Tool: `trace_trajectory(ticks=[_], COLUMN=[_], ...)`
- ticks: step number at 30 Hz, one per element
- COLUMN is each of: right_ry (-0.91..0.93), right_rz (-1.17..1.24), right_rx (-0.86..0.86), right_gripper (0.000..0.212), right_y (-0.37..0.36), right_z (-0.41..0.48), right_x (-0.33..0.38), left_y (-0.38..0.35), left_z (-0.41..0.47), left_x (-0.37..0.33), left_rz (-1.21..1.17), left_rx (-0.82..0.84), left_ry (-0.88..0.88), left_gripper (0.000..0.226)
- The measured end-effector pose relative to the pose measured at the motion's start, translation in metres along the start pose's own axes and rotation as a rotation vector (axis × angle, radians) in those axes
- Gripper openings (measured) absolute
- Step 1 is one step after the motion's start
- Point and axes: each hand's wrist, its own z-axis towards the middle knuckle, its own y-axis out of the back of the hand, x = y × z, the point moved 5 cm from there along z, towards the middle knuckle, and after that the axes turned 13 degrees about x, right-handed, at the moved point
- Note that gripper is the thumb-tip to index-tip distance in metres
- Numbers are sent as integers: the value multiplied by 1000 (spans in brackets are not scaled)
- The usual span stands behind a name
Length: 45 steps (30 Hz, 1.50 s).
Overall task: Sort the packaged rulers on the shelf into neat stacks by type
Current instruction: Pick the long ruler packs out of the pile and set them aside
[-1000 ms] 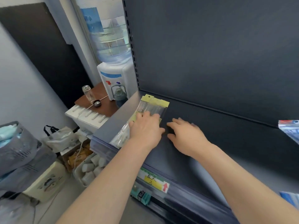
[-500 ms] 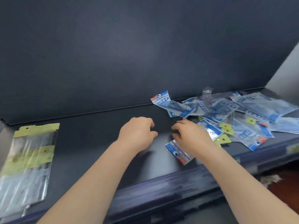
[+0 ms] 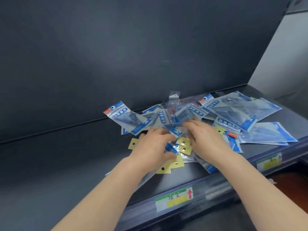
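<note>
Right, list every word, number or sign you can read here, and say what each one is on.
"2", white in a circle: blue header of a ruler packet in the pile.
Red up-arrow: shelf-edge price label; its handwritten characters are too blurred to read.
Second shelf-edge label: unreadable.
Blue packet at the pile's left edge: white print and red logo too small to read.
Yellow hang tabs: no text visible.

Left hand [image 3: 154,148] and right hand [image 3: 205,141] cover yellow-header packs [image 3: 183,144]; grip unclear. Shelf label [image 3: 174,200] print blurred. Forearms cut off.
</note>
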Motion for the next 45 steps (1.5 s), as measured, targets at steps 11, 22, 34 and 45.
trace_trajectory(ticks=[11,22,34,45], right_ry=[268,179,60,72], right_rz=[-137,-26,19,22], right_rx=[147,25,-75,-129], right_gripper=[28,26,30,16], right_y=[6,6,1,1], right_z=[11,17,15,6], right_x=[-17,-9,-12,-33], left_y=[19,31,23,31], left_z=[-19,75,14,-3], left_x=[43,13,40,55], left_rz=[-217,13,-37,84], left_rx=[-160,-138,-38,1], left_ry=[391,309,-11,210], left_gripper=[11,46,45,28])
